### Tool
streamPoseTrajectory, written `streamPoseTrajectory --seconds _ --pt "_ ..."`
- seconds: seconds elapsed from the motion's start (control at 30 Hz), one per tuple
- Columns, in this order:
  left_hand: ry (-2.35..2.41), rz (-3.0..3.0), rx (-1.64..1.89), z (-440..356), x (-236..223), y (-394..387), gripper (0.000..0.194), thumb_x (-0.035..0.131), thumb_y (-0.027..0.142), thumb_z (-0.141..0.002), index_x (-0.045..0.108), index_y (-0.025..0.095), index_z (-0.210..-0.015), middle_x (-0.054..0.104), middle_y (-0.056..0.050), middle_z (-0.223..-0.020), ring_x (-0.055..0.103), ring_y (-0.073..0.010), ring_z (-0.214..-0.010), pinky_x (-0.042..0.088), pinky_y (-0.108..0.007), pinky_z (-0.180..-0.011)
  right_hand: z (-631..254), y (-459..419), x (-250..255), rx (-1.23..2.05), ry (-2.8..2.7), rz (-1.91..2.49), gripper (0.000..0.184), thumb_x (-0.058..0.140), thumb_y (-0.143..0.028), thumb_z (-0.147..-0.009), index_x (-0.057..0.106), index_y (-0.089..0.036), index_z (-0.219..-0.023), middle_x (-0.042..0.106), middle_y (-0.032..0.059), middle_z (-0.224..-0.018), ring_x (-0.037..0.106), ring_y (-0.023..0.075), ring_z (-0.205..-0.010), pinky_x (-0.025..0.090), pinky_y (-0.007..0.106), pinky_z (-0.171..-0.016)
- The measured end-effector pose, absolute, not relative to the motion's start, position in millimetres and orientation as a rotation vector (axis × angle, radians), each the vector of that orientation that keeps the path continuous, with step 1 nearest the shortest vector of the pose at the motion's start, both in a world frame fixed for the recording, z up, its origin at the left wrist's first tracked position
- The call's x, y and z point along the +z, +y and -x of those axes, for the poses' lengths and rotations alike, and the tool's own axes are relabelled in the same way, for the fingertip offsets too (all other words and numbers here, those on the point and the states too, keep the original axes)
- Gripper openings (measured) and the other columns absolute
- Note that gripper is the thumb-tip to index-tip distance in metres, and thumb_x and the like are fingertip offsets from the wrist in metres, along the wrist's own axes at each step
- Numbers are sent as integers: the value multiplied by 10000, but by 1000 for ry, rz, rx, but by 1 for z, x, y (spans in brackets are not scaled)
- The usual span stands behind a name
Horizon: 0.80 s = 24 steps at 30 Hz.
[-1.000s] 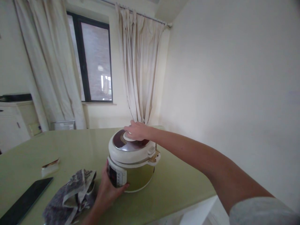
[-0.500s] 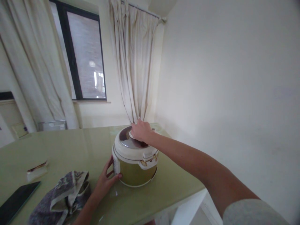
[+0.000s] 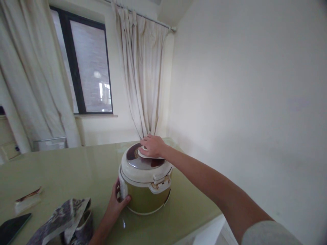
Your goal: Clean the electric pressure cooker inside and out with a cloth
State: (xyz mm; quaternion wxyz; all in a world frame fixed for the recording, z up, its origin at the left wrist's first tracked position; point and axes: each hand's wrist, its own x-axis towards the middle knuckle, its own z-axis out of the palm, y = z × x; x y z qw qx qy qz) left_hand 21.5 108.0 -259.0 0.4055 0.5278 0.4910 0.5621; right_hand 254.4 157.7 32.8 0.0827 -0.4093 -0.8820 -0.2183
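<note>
A round electric cooker with an olive-green body and a cream lid stands on the green table. My right hand rests on top of the lid, fingers curled over its white handle. My left hand grips the cooker's left side at the white control panel, thumb at the front and fingers behind.
A crumpled grey patterned cloth lies left of my left arm. A dark tablet and a small white packet lie further left. The table's front edge is close below the cooker. Cream curtains and a window stand behind.
The cooker has been turned so its control panel now faces left instead of toward me. Both hands stayed on it; the view swung right.
</note>
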Motion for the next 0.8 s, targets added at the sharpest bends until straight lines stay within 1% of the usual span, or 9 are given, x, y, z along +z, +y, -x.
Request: streamPoseTrajectory --seconds 0.1,0.23,0.33,0.43,0.5,0.6,0.63,0.7,0.8 --pt "1240 -1331 1430 -22 -261 107 1185 813 719 -671 318 202 -1615 457 -210 -1624 446 -404 -1511 463 -556 -1190 -252 155 30 -639 -2596 1247 438 398 -509 -1076 699 -197 -1139 729 108 -1159 615 281 -1134 547 391 -862" --pt "1208 -1291 1469 -25 -258 104 1116 829 672 -688 365 224 -1599 460 -195 -1631 443 -411 -1512 478 -557 -1178 -252 149 25 -542 -2508 1331 405 413 -487 -1077 694 -207 -1159 722 106 -1165 609 266 -1167 541 382 -911" --pt "1205 -1260 1465 -26 -255 102 1139 847 656 -672 360 223 -1606 442 -206 -1645 462 -433 -1493 515 -571 -1137 -250 147 18 -451 -2440 1357 389 432 -486 -1076 689 -207 -1161 715 104 -1180 617 254 -1175 529 366 -933" --pt "1249 -1261 1423 -25 -250 100 1173 830 692 -669 339 210 -1618 427 -210 -1654 462 -425 -1495 520 -544 -1136 -246 148 14 -340 -2387 1364 367 475 -480 -1064 694 -200 -1154 712 110 -1198 621 258 -1190 515 369 -964" --pt "1264 -1272 1404 -25 -247 97 1194 817 718 -666 332 189 -1620 426 -218 -1653 462 -418 -1496 517 -523 -1143 -248 144 13 -215 -2308 1370 386 540 -498 -1036 685 -187 -1212 703 122 -1251 619 269 -1217 499 390 -1019" --pt "1258 -1257 1392 -25 -246 94 1175 806 725 -676 343 193 -1616 444 -210 -1642 494 -409 -1474 559 -491 -1100 -262 122 7 5 -2093 1255 530 613 -542 -995 609 -183 -1384 641 141 -1406 574 270 -1330 444 419 -1137" --pt "1259 -1248 1397 -25 -247 94 1151 804 719 -684 356 207 -1612 461 -201 -1633 505 -407 -1466 570 -486 -1088 -270 110 0 53 -1990 1188 544 601 -542 -1003 585 -193 -1419 615 143 -1449 545 261 -1379 421 422 -1172" --pt "1275 -1245 1414 -25 -250 94 1115 804 709 -691 381 227 -1603 500 -186 -1606 514 -411 -1458 572 -499 -1087 -286 81 -29 68 -1695 1088 455 529 -508 -1043 606 -225 -1390 603 136 -1469 522 253 -1418 399 442 -1208" --pt "1285 -1297 1468 -26 -256 97 1136 788 698 -716 309 251 -1644 466 -168 -1635 414 -408 -1531 540 -527 -1127 -296 39 -109 50 -1098 1130 451 409 -484 -1079 550 -229 -1423 584 157 -1488 550 270 -1402 474 496 -1147"
